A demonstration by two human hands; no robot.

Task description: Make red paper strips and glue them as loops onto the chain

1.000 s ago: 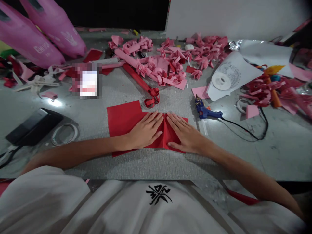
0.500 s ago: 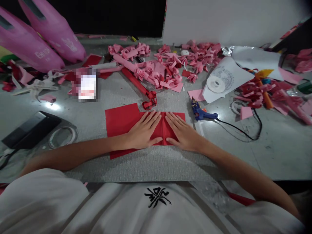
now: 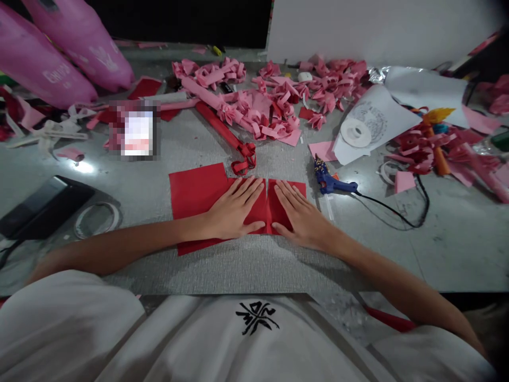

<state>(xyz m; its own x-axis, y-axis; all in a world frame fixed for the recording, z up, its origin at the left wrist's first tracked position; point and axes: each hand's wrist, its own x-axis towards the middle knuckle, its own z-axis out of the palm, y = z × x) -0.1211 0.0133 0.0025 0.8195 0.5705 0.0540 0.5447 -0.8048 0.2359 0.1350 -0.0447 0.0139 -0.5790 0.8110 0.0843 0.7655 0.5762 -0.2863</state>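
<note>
Both hands lie flat on red paper at the middle of the grey table (image 3: 222, 276). My left hand (image 3: 234, 212) is open, its fingers stretched over the left piece of red paper (image 3: 194, 196), with the thumb near that piece's right edge. Across a narrow gap, my right hand (image 3: 300, 217) rests open on a smaller right piece of red paper (image 3: 274, 204). The fingertips of the two hands point away from me, and the hands do not touch. Just beyond the left fingertips is a rolled red paper stem with loops (image 3: 222, 130).
A blue glue gun (image 3: 338, 185) with a black cable lies to the right. Pink paper flowers (image 3: 254, 111) crowd the back, beside a tape roll (image 3: 356, 132). Pink bottles (image 3: 87, 42), a white ring (image 3: 97, 220) and a black device (image 3: 47, 207) are at the left.
A gap has opened along the line between the two red paper parts, and my right hand has shifted slightly right with its part. The whole view has shifted a little.
</note>
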